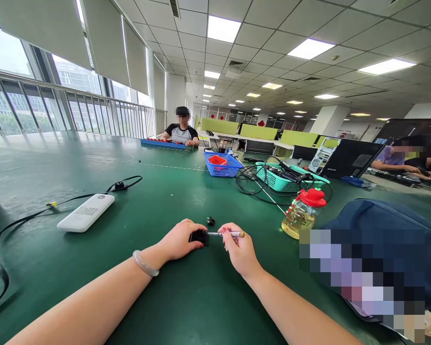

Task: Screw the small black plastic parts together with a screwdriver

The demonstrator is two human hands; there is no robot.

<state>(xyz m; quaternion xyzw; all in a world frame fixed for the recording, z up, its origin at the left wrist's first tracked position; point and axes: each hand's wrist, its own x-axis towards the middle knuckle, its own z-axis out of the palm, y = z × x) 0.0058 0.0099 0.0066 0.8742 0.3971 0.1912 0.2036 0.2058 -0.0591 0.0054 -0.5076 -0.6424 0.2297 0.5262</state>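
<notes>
My left hand (pixel 183 240), with a pale bangle at the wrist, is closed around a small black block-like part (pixel 200 236) and holds it down at the green table (pixel 158 297). A slim silver screwdriver (pixel 233 234) sits between the fingers of my right hand (pixel 240 249). Its shaft points left, and the tip meets or nearly meets the right side of the black part; the exact contact is too small to tell. Just beyond both hands lies a small cluster of black pieces (pixel 210 221).
A white power bank (pixel 87 212) and a black cable (pixel 7 230) lie to the left. On the right are a red-lidded glass bottle (pixel 301 215) and a dark blue bag (pixel 377 215). Farther off stand a blue basket (pixel 222 168), a teal basket (pixel 273 181) with cables, and a seated person (pixel 182 132).
</notes>
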